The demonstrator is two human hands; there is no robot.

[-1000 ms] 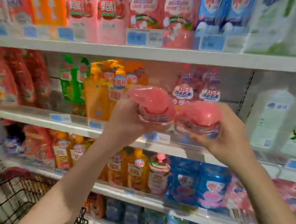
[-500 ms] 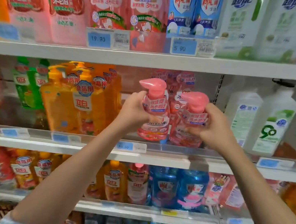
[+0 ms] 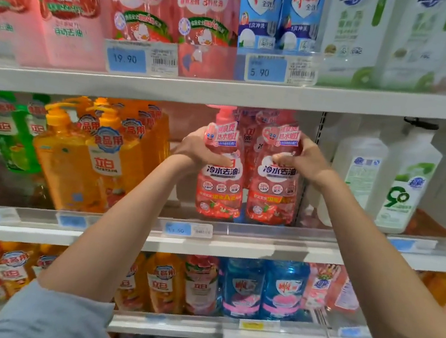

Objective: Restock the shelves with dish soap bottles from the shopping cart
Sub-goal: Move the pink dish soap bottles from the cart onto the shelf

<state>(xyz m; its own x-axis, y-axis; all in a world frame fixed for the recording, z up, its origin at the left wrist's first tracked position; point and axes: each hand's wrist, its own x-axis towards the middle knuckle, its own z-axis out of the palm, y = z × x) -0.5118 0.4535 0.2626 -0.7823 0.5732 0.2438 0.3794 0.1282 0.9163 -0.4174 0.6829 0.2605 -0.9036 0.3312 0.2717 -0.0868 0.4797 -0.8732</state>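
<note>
Left hand (image 3: pixel 195 149) grips left pink bottle (image 3: pixel 220 188) near its neck; right hand (image 3: pixel 303 162) grips right pink bottle (image 3: pixel 272 195). Both upright, side by side, at front of middle shelf (image 3: pixel 276 252).

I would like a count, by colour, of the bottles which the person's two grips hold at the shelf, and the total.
Pink bottles: 2, the left bottle in the left grip, the right bottle in the right grip.
Other colours: 0.
Total: 2.
</note>
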